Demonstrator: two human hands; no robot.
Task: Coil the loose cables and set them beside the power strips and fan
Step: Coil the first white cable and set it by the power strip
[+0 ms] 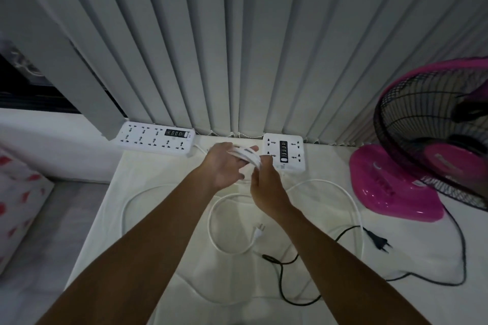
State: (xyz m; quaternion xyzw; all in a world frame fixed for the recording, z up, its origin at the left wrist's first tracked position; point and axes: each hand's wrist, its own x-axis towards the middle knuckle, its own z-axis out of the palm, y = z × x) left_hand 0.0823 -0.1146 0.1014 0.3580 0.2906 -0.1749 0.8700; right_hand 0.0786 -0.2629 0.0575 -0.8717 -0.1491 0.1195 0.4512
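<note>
My left hand (224, 166) holds several loops of a white cable coil (247, 155) wound around its fingers, above the white table. My right hand (265, 182) pinches the same white cable just right of the coil. The rest of the white cable (211, 219) lies in loose loops on the table below, ending in a white plug (258, 229). A black cable (282, 280) with a black plug (380, 240) trails across the table toward the pink fan (401, 187). A long white power strip (155, 137) and a square white power strip (286, 150) lie by the blinds.
Grey vertical blinds (237, 47) hang behind the table. The fan's black cage (433, 124) leans over the right side. A patterned red and white cushion (18, 203) sits at the left, below the white table's left edge (97, 214).
</note>
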